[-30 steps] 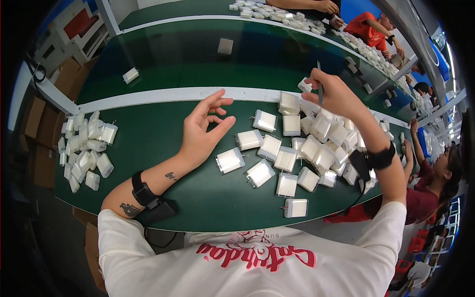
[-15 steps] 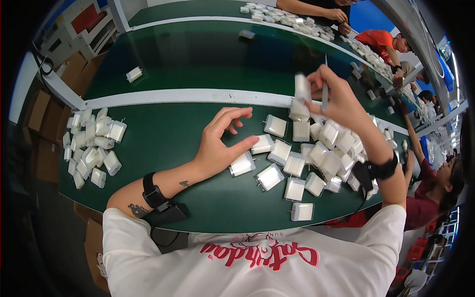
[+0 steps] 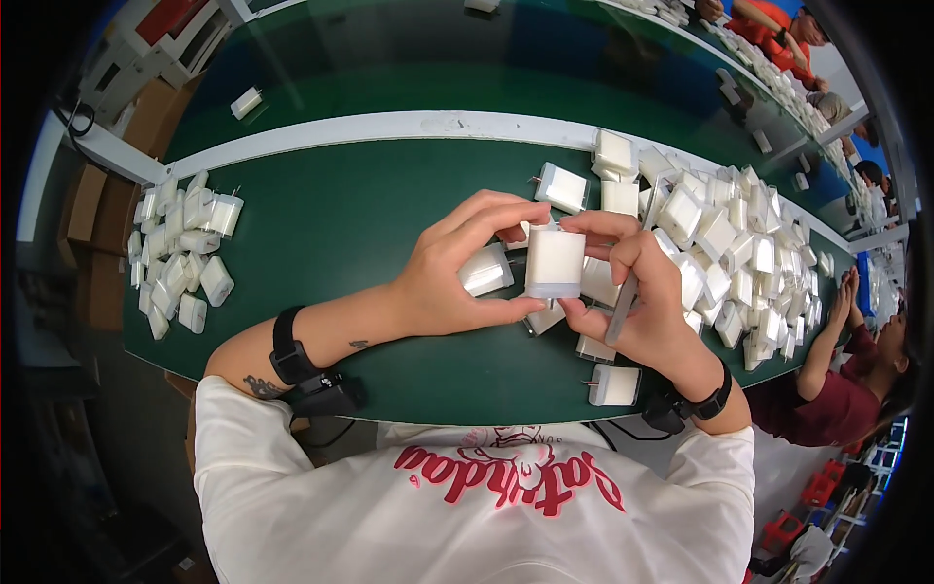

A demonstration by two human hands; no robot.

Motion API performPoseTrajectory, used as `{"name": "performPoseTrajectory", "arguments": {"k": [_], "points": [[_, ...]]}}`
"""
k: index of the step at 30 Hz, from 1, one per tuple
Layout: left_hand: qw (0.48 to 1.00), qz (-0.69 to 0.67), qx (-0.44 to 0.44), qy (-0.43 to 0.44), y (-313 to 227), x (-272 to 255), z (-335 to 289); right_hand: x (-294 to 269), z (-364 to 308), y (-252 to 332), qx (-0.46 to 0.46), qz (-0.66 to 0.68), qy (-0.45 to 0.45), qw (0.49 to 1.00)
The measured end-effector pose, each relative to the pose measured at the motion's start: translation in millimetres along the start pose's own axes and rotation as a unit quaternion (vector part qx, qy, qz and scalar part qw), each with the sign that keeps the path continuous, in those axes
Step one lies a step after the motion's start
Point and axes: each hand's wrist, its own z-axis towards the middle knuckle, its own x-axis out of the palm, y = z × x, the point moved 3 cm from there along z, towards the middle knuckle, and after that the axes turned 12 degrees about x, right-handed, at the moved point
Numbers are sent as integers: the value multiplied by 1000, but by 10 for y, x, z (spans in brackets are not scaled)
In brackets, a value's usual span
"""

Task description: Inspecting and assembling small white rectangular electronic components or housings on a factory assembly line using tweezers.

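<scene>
In front of my chest a white block-shaped charger (image 3: 556, 263) with a translucent end stands between my two hands. My left hand (image 3: 457, 263) has its index fingertip at the charger's top and its thumb at the bottom, closed on the left side. My right hand (image 3: 647, 297) pinches the right side with fingers and thumb. A slim pointed metal tool, like tweezers (image 3: 623, 310), is also tucked in my right hand. Behind my hands lie more chargers, one of them a charger with prongs (image 3: 562, 188). A single charger (image 3: 615, 385) rests near the front edge.
A large heap of chargers (image 3: 725, 234) covers the green table (image 3: 321, 214) at right; a smaller pile (image 3: 185, 243) lies at left. A white rail (image 3: 389, 127) crosses behind. A person in a maroon shirt (image 3: 822, 399) sits at right, and another in orange (image 3: 778, 39) works farther back.
My right hand has come down and left with the charger, out from over the heap. My left hand has moved right and closed on that charger. The view has shifted.
</scene>
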Motion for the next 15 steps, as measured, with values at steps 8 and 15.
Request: {"name": "performPoseTrajectory", "arguments": {"k": [8, 15], "points": [[997, 54, 48, 34, 14, -5, -4, 17, -53, -54, -39, 32, 2, 999], [998, 62, 29, 13, -99, 25, -12, 15, -96, -50, -9, -2, 18, 1000]]}}
